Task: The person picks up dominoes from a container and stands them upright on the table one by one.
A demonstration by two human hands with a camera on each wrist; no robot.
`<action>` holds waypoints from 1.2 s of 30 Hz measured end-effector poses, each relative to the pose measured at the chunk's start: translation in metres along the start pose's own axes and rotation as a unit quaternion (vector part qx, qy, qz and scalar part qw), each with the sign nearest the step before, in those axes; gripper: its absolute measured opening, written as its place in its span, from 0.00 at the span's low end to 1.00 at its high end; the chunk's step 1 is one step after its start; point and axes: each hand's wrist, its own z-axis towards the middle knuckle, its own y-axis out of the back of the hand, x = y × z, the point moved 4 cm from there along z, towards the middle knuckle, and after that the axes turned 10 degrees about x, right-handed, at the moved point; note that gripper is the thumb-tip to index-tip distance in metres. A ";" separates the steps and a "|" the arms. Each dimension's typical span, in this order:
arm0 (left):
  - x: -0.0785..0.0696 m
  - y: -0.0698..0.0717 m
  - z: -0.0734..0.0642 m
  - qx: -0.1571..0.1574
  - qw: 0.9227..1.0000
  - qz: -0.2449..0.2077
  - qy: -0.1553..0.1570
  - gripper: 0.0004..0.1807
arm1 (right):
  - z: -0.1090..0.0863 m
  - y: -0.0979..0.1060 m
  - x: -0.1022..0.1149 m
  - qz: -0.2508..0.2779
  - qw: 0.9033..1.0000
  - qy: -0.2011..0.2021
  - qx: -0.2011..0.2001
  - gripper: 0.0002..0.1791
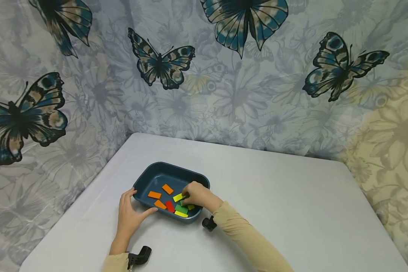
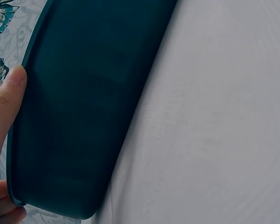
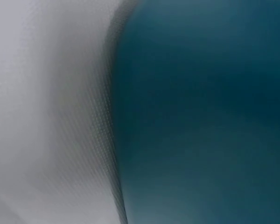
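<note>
A dark blue rectangular tub (image 1: 163, 169) stands on the table and holds several small flat blocks. My left hand (image 1: 128, 215) grips its near left corner, thumb on the near rim and fingers at the left end; in the left wrist view the thumb (image 2: 11, 88) lies at the rim. My right hand (image 1: 201, 195) reaches over the right side into the tub, fingertips pinching a small green block, mostly hidden. Beside the fingertips lies a yellow block (image 1: 178, 197). Below are another green block (image 1: 181, 209), a red block (image 1: 169, 206) and a second yellow block (image 1: 181, 214).
Orange blocks (image 1: 167, 189) lie in the left and middle of the tub. A white cloth (image 1: 275, 196) covers the table. Walls with butterfly-printed fabric (image 1: 238, 102) rise behind and at the sides. The right wrist view shows only the tub's outer wall (image 3: 200, 116) and the cloth.
</note>
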 end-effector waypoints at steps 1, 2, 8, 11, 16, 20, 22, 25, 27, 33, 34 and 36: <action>0.001 0.000 0.000 0.001 1.000 -0.004 0.004 0.49 | 0.000 -0.001 0.000 0.000 1.000 0.006 0.004 0.15; 0.001 0.000 -0.001 0.002 1.000 -0.007 0.007 0.49 | 0.001 -0.001 0.001 0.000 1.000 0.011 0.008 0.15; 0.002 0.001 0.002 0.008 0.999 -0.033 0.005 0.48 | 0.003 0.000 0.001 -0.019 0.999 0.025 0.016 0.14; 0.002 0.002 0.003 0.007 0.999 -0.043 0.007 0.48 | 0.004 0.001 0.001 -0.029 0.999 0.034 0.018 0.11; 0.004 0.003 0.002 0.005 0.999 -0.053 0.010 0.48 | 0.005 0.000 0.003 -0.034 0.998 0.045 0.030 0.11; 0.006 0.001 0.001 0.009 0.998 -0.059 0.008 0.48 | 0.006 -0.004 0.001 -0.045 0.997 0.044 0.036 0.11; 0.005 0.001 0.000 0.008 0.998 -0.059 0.006 0.48 | 0.006 -0.005 0.000 -0.047 0.997 0.043 0.037 0.10; 0.006 0.001 -0.001 0.005 0.998 -0.057 0.006 0.48 | 0.005 -0.006 0.000 -0.042 0.997 0.045 0.037 0.10; 0.006 0.001 -0.001 0.004 0.998 -0.056 0.005 0.47 | 0.005 -0.005 0.000 -0.037 0.998 0.047 0.032 0.10; 0.006 0.001 -0.001 0.004 0.999 -0.054 0.007 0.45 | 0.002 -0.002 0.000 -0.014 0.999 0.046 0.019 0.11; 0.006 0.001 -0.001 0.003 0.999 -0.053 0.009 0.45 | 0.002 -0.001 -0.001 -0.009 0.999 0.047 0.017 0.11; 0.007 0.001 0.000 0.001 0.998 -0.054 0.012 0.44 | 0.003 0.001 -0.001 0.001 0.999 0.050 0.008 0.11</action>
